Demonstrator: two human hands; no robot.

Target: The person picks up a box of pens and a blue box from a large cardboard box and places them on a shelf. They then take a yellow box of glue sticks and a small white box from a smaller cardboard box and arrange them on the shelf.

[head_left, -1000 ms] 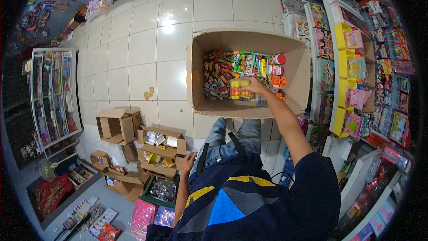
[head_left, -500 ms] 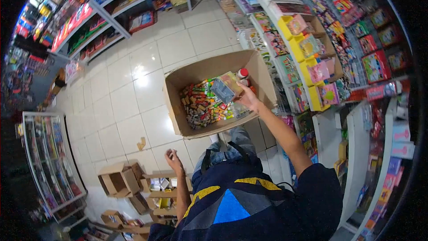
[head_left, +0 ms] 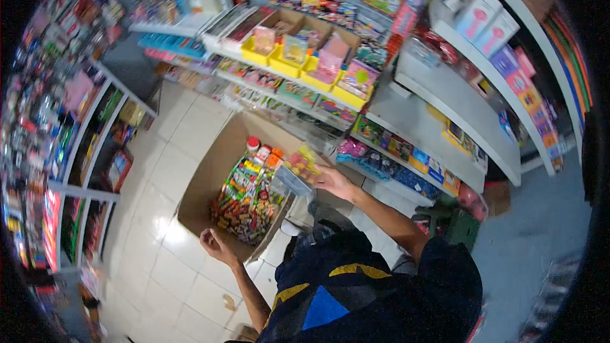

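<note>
My right hand [head_left: 337, 183] grips a clear plastic box [head_left: 296, 171] with yellow and pink contents, held over the near right edge of a large open cardboard box [head_left: 203, 181]. Inside the carton lie several small colourful wrapped items [head_left: 251, 197], with red-and-white containers [head_left: 253, 144] at its far end. My left hand [head_left: 218, 246] hovers by the carton's lower left edge, fingers loosely curled and apart, nothing in it.
Shelves with yellow bins [head_left: 305, 73] stand beyond the carton. Grey shelves [head_left: 426, 133] are on the right. More racks [head_left: 89, 178] stand at the left. Pale floor tiles [head_left: 149, 241] surround the carton, and a small brown scrap [head_left: 229, 302] lies on them.
The view has turned toward the right-hand shelves. My right hand has drawn the plastic box from inside the carton to its edge. My left hand is now closer to the carton.
</note>
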